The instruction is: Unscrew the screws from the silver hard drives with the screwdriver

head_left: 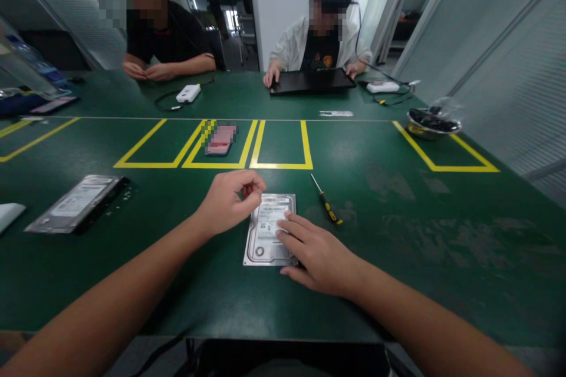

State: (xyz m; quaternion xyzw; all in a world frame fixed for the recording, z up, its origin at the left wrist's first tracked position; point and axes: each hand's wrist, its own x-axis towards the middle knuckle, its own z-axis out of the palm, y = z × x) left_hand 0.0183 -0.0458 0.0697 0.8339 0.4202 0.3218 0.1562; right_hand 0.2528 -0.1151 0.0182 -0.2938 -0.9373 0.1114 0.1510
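Observation:
A silver hard drive (268,232) with a white label lies flat on the green table in front of me. My right hand (316,250) rests on its right side, fingers stretched across the label and thumb by the lower right corner. Over the drive's upper left corner, my left hand (236,197) is closed, thumb and fingertips drawn together. Whatever may be between those fingertips is too small or hidden to make out. A black and yellow screwdriver (328,205) lies to the right of the drive, touched by neither hand.
Another hard drive (79,203) lies at left on a dark bag, small bits beside it. A phone (221,140) sits within yellow tape markings (280,166). A metal bowl (431,125) of dark items stands at right. Across the table, one of two people holds a black panel (312,82).

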